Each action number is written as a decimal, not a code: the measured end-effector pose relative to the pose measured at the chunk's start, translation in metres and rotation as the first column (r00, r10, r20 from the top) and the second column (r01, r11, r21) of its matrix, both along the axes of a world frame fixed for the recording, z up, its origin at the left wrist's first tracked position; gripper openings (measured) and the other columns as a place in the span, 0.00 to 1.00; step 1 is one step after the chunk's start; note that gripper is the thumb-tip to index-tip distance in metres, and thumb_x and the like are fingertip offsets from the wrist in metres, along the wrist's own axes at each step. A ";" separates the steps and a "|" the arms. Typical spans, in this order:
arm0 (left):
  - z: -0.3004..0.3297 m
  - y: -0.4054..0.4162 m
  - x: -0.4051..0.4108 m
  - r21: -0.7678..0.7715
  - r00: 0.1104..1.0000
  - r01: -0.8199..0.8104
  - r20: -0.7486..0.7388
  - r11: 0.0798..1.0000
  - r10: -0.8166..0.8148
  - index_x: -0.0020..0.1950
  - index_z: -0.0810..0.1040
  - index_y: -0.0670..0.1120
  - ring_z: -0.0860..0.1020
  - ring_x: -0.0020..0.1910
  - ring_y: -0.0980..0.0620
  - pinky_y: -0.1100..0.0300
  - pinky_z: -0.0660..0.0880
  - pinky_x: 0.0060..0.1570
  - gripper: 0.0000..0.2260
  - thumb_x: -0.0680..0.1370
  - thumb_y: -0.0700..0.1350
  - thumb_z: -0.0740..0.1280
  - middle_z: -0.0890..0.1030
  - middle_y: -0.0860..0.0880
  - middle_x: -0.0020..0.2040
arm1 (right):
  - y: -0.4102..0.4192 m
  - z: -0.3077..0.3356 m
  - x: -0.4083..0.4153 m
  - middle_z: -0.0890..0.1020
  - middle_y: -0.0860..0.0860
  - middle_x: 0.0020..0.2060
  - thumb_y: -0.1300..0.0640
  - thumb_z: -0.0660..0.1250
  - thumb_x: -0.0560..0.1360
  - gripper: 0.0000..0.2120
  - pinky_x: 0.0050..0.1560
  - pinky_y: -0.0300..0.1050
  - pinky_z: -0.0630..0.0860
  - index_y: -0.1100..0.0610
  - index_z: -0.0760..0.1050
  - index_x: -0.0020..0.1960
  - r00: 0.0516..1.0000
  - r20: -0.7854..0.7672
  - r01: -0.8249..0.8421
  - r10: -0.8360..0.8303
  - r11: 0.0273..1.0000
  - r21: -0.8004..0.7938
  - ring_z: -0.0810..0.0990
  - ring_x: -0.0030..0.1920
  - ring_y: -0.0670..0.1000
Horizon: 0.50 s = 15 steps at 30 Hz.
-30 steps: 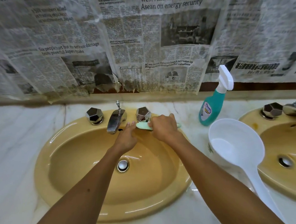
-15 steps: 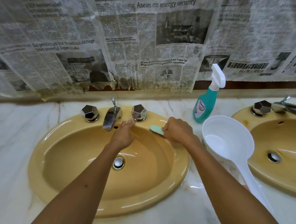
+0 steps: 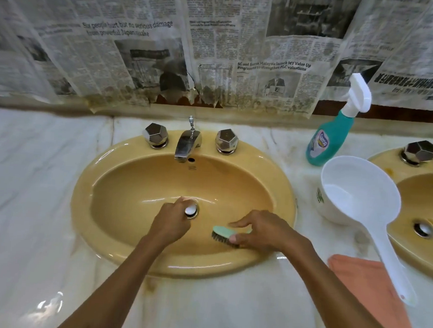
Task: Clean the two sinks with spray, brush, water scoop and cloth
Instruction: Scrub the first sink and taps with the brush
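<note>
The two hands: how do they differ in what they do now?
The right hand grips the brush against the sink's near wall; the left hand holds no tool and curls at the drain plug. Both are inside the same yellow sink.

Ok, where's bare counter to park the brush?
Free: the marble left of the left sink, and the strip in front of it. Crowded: between the sinks, where the spray bottle, scoop and orange cloth sit.
</note>
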<state>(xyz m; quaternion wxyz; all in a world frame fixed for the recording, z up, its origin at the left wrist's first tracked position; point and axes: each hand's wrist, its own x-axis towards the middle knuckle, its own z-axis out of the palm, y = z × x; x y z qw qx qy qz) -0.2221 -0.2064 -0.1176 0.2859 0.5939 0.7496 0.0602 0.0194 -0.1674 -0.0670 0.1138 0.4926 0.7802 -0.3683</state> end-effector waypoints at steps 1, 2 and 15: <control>-0.003 -0.015 -0.013 -0.008 0.999 -0.025 -0.036 1.000 0.024 0.72 0.73 0.52 0.72 0.65 0.41 0.49 0.74 0.59 0.29 0.74 0.32 0.57 0.72 0.48 0.73 | 0.000 0.000 -0.007 0.77 0.41 0.61 0.32 0.69 0.69 0.25 0.51 0.44 0.72 0.36 0.76 0.64 0.998 0.005 -0.064 0.064 0.998 -0.012 0.75 0.58 0.46; -0.005 -0.028 -0.028 -0.007 0.997 -0.047 -0.068 0.999 0.046 0.72 0.73 0.52 0.71 0.67 0.41 0.49 0.72 0.62 0.29 0.74 0.32 0.56 0.72 0.49 0.73 | 0.000 0.001 -0.015 0.78 0.41 0.60 0.31 0.69 0.68 0.25 0.48 0.44 0.71 0.35 0.76 0.63 0.992 0.022 -0.127 0.127 0.992 -0.027 0.74 0.55 0.46; 0.004 -0.071 -0.127 0.220 0.976 -0.157 -0.117 0.963 0.185 0.54 0.85 0.51 0.80 0.53 0.42 0.53 0.76 0.48 0.17 0.74 0.45 0.59 0.85 0.44 0.46 | -0.031 -0.020 -0.137 0.83 0.46 0.45 0.50 0.66 0.78 0.11 0.45 0.46 0.73 0.45 0.82 0.58 0.965 -0.039 -0.260 0.259 0.965 -0.037 0.77 0.47 0.51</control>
